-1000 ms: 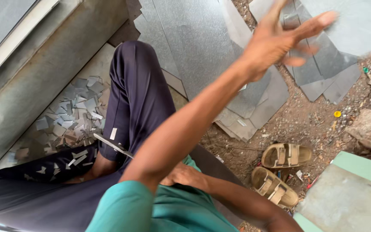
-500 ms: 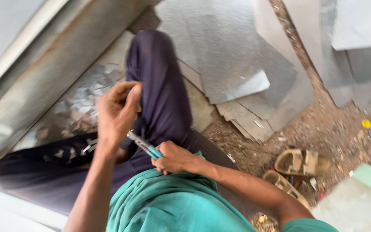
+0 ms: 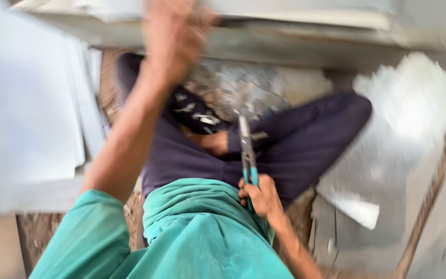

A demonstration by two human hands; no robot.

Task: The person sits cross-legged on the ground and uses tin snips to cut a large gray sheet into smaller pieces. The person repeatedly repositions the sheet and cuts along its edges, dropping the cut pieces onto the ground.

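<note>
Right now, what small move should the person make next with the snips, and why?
Probably keep the right hand steady until the raised left hand brings sheet metal down. The right hand grips the teal-handled snips pointing away over the lap, with nothing between the blades; the left hand, blurred, is up by the metal sheets.

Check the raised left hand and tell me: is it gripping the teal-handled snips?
No. The left hand is lifted up with nothing visible in it, while the right hand grips the teal-handled snips by the lap.

Teal short-sleeved shirt (image 3: 197, 232); dark navy trousers (image 3: 295, 139); bare forearms, bare foot.
</note>
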